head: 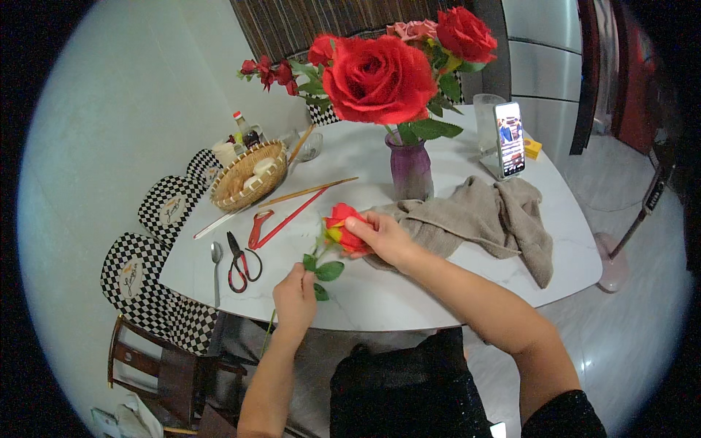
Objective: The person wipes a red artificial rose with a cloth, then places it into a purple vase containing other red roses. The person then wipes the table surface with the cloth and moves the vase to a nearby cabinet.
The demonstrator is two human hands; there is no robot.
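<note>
My left hand [296, 295] pinches the green stem [269, 331] of a single rose, close to its leaves [328, 271], near the table's front edge. Around the red and yellow rose bloom [339, 223] are the fingers of my right hand [383, 238], with the thumb on its petals. The stem's lower end runs down past the table edge. Behind the bloom stands a purple glass vase [411, 169] filled with roses, one large red rose [380, 79] facing me. A crumpled grey-brown towel [465, 219] lies right of my right hand.
Scissors [241, 263], a spoon [216, 257], a red peeler [259, 227], a red stick [290, 218] and wooden chopsticks [306, 191] lie on the white table [378, 306]. A wicker basket [249, 175] with eggs stands at left. A phone [509, 139] leans on a stand at right.
</note>
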